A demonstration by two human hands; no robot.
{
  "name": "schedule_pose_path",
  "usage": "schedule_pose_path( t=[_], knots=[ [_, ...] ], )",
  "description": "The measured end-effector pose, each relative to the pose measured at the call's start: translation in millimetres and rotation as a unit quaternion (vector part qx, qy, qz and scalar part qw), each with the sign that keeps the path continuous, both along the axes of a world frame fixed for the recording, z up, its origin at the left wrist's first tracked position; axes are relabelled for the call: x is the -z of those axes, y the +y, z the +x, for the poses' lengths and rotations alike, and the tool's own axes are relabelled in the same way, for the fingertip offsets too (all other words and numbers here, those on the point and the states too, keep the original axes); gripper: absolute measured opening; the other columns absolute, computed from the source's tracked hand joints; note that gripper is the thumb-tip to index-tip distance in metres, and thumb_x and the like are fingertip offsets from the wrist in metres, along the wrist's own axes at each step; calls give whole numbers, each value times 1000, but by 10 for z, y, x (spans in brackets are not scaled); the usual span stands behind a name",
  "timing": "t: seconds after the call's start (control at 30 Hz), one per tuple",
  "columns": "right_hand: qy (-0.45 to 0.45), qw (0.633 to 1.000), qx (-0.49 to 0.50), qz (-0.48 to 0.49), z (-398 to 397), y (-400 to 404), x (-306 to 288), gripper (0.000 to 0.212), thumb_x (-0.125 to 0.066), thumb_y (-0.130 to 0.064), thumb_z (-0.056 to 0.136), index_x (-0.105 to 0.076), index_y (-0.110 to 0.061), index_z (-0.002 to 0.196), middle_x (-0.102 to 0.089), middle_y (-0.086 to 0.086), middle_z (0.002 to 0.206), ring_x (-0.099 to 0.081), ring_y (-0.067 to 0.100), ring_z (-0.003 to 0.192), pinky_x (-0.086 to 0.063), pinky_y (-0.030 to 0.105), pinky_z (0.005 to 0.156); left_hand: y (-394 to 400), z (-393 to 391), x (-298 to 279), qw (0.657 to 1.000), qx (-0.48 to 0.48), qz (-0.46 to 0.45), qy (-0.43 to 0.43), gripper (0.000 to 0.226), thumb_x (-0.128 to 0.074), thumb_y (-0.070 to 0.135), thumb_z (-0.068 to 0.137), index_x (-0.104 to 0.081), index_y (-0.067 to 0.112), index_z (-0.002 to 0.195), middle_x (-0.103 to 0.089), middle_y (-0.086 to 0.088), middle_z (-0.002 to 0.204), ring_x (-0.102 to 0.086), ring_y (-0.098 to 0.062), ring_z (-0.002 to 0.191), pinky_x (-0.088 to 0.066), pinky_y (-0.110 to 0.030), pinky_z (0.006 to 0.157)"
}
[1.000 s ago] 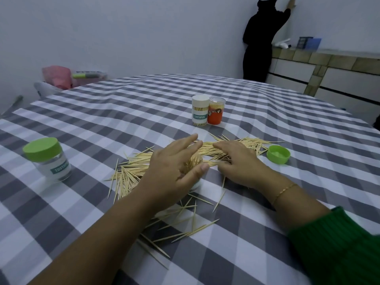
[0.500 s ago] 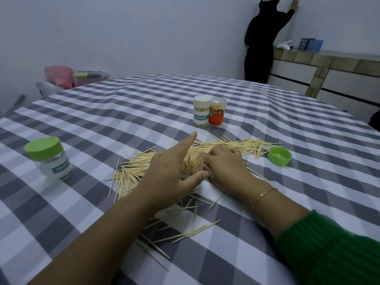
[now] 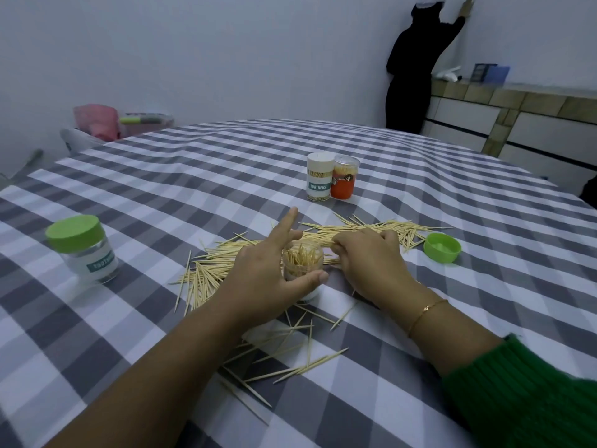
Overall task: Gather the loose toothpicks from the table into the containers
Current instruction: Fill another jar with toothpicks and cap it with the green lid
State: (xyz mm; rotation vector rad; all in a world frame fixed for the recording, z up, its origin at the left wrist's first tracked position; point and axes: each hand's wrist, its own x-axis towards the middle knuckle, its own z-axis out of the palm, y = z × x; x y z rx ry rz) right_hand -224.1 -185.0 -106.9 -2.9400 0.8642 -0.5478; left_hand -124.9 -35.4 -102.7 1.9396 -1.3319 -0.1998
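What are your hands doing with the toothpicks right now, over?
Left hand holds the open jar, part full. Right hand pinches toothpicks from the pile. Many more scattered on the table. Nothing in the way.

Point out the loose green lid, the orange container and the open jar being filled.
loose green lid (image 3: 442,247), head view, inner floor.
orange container (image 3: 344,185), head view, orange label.
open jar (image 3: 302,257), head view, toothpick-filled mouth.

We look from a single head-worn wide-angle view, forward and down, close above our left hand (image 3: 268,273) and right hand (image 3: 368,263), the table (image 3: 226,163) stretching beyond them.
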Motion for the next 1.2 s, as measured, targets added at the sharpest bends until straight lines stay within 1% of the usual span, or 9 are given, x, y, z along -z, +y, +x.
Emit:
schedule_pose_path(
  t=[0.13,0.2,0.37,0.47,0.63,0.73,0.93,1.07,1.2],
  knots=[
    [-76,984,-16,160,-31,-8,-60,19,-40,-24,100,-59,-23,93,-66,-4,93,-57,21,94,-32,34,93,-3,0,10,1000,-11,19,1,101,-55,70,66,0,45,147,-46,15,141,-38,-23,133,-31,-51,108],
    [-146,952,-36,267,-40,24,-113,18,-44,-18,99,-60,-19,90,-64,-4,84,-60,18,85,-44,34,83,-4,-3,5,1000,-13,21,3,99,-60,67,71,0,44,147,-47,14,140,-38,-24,133,-30,-51,108],
    [-324,799,-50,504,-58,156,-258,18,-44,-12,98,-60,-16,91,-65,1,78,-63,12,71,-53,25,73,7,-23,-19,1000,-13,9,14,96,-66,53,77,-3,41,148,-49,12,139,-45,-19,128,-34,-46,107],
    [-413,709,-63,568,-57,225,-329,18,-43,-12,99,-60,-14,95,-65,4,78,-66,14,72,-56,26,72,7,-48,-27,1000,-5,6,21,96,-67,51,77,-4,39,148,-50,11,138,-48,-15,123,-37,-38,105],
    [-495,636,-99,584,-30,317,-370,18,-40,-13,100,-58,-13,97,-64,5,77,-67,19,80,-56,32,79,-4,-88,-39,1000,4,16,19,96,-67,49,78,-3,38,149,-49,11,139,-51,-2,103,-36,-18,87],
    [-484,652,-127,570,-20,360,-354,18,-40,-13,100,-58,-12,99,-64,5,79,-68,20,84,-56,33,82,-8,-86,-34,1000,4,13,24,97,-67,49,78,-2,37,149,-49,11,139,-51,-3,107,-35,-18,88],
    [-404,766,-130,484,30,433,-257,16,-44,-15,98,-60,-21,95,-70,1,81,-67,16,94,-49,35,95,-15,-76,-25,999,1,18,32,99,-68,50,78,-1,35,150,-49,10,140,-48,4,101,-29,-1,73],
    [-417,759,-129,483,29,435,-253,16,-44,-16,98,-58,-23,95,-71,3,85,-67,11,94,-48,25,90,-15,-84,-31,999,3,15,33,99,-67,50,78,-1,35,149,-49,8,140,-51,2,99,-35,-10,79],
    [-430,753,-141,478,26,442,-256,16,-44,-17,98,-58,-23,95,-71,4,87,-67,12,98,-46,31,96,-17,-85,-28,999,4,13,34,99,-67,50,78,0,34,150,-48,10,141,-55,-6,112,-36,-18,88]
  ],
)
